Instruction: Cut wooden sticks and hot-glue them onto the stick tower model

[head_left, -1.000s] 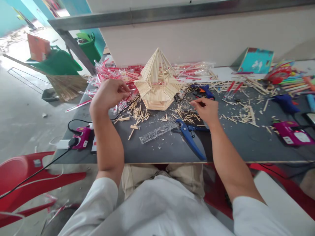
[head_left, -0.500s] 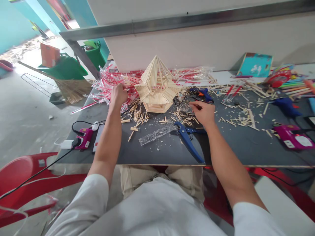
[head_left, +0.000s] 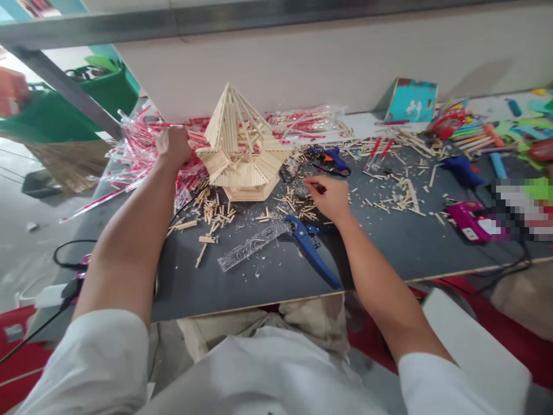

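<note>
My left hand (head_left: 174, 145) reaches into a pile of clear plastic wrappers with red strips (head_left: 140, 135); its fingers are curled, and what they hold is hidden. Just right of it stands a model pavilion of thin wooden sticks (head_left: 244, 167), with a pointed, partly open roof. My right hand (head_left: 330, 197) hovers over stick scraps (head_left: 298, 206), thumb and fingers pinched together; I cannot make out anything between them. Behind that hand lies a blue glue gun (head_left: 334, 161). Nearer me are a blue-handled cutter (head_left: 313, 253) and a clear ruler (head_left: 250, 248).
On the right are a second blue glue gun (head_left: 462, 170), a magenta power strip (head_left: 473, 222) and coloured pens (head_left: 473, 137). A teal board (head_left: 412, 101) leans on the wall. Green bins (head_left: 97, 92) stand beyond the table's left end. A metal bar (head_left: 259, 20) crosses above.
The view has swung to the right, so the table appears farther left. My left hand has reached slightly farther back among the wrappers. My right hand keeps its pinch over the scraps.
</note>
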`<state>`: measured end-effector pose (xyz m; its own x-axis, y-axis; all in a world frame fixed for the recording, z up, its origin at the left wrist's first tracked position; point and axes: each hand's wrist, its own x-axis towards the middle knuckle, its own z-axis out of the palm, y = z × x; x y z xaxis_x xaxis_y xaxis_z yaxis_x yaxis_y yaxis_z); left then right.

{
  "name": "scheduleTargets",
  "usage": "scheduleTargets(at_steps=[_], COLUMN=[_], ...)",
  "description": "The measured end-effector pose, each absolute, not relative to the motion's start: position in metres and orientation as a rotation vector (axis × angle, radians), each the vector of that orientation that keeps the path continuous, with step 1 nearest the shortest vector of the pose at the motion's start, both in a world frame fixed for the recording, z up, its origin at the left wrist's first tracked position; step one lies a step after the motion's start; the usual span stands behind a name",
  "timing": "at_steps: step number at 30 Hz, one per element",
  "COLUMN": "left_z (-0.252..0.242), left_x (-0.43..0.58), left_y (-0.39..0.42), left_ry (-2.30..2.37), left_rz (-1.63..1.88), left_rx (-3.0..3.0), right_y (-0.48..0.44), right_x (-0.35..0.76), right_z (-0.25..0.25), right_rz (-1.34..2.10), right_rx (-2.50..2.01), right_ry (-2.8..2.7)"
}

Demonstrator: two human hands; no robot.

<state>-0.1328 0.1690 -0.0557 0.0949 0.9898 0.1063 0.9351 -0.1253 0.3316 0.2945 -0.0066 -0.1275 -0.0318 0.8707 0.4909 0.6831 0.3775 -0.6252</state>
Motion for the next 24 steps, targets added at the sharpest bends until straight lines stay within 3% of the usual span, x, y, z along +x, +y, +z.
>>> scheduleTargets(at_steps=[7, 14, 21, 23, 24], left_z=[-0.064, -0.058, -0.028, -0.027, -0.029], left_x=[-0.117, -0.116, -0.141, -0.148, -0.152], left_y=[0.173, 0.172, 0.164, 0.169, 0.173], left_ry=[2.086, 2.199, 2.279, 2.229, 2.181], left_rz=[0.106, 0.135, 0.377, 0.686, 1.001], left_rx=[2.346, 2.226, 2.041, 2.055, 2.075], right_y=[-0.013, -0.018, -0.018, -0.017, -0.016], right_x=[0.288, 0.284, 0.284, 0.284, 0.283], right_z=[-0.120, -0.116, -0.116, -0.117, -0.117], right_rz=[0.251, 0.153, 0.123, 0.107, 0.096], right_rx=[-1.272, -1.252, -1.230, -1.219, -1.212], right_ry=[-1.748, -1.672, -1.672, -1.671, -1.674])
